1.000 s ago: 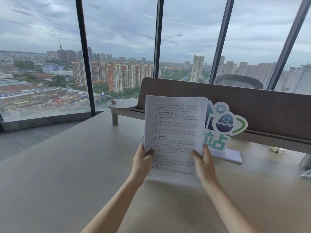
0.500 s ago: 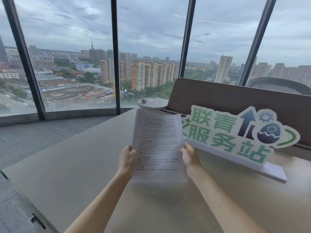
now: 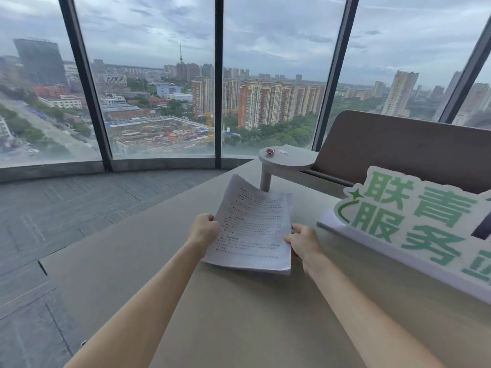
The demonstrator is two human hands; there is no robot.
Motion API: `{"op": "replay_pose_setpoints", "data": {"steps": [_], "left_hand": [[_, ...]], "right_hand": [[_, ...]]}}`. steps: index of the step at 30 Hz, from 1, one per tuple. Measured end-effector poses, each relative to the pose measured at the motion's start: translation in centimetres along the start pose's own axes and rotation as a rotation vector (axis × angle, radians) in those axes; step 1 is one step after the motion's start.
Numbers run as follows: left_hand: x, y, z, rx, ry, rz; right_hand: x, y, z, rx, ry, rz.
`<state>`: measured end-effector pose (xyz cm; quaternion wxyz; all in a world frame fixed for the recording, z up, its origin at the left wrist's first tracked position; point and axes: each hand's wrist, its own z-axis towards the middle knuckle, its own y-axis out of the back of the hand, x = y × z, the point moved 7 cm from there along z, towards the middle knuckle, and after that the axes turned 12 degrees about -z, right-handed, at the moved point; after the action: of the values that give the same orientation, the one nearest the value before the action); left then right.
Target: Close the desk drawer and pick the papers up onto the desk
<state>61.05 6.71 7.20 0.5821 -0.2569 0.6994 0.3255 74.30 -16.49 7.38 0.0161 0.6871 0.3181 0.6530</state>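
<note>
A thin stack of printed white papers (image 3: 252, 229) is tilted low over the beige desk (image 3: 239, 314), its near edge resting on or just above the surface. My left hand (image 3: 203, 231) grips the stack's left edge. My right hand (image 3: 304, 241) grips its right edge. The top of the sheets curls back away from me. The desk drawer is not in view; only the desk's left edge and a small metal piece (image 3: 84, 342) below it show.
A white and green cut-out sign (image 3: 414, 229) stands on the desk at the right. Behind it runs a brown divider panel (image 3: 398, 152) with a small round shelf (image 3: 287, 160) on a post. Dark carpet floor (image 3: 53, 221) and tall windows lie to the left.
The view has swung left. Both hands have lowered the papers from upright in front of me to a flatter tilt near the desk surface.
</note>
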Motion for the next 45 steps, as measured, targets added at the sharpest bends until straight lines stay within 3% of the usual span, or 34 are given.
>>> {"op": "replay_pose_setpoints", "data": {"steps": [15,24,37,45], "left_hand": [[-2.9,-0.6,7.7,-0.092,-0.160,0.403],[-3.0,-0.5,9.9,-0.039,-0.274,0.582],[-2.9,-0.6,11.9,-0.025,-0.339,0.774],[-3.3,-1.1,10.8,-0.058,-0.393,0.975]], "right_hand": [[0.2,-2.6,6.9,0.029,-0.028,-0.125],[1.3,-3.1,6.5,-0.020,0.002,-0.199],[2.0,-4.5,5.3,-0.059,-0.005,-0.080],[2.8,-4.7,5.7,0.077,-0.108,-0.148]]}}
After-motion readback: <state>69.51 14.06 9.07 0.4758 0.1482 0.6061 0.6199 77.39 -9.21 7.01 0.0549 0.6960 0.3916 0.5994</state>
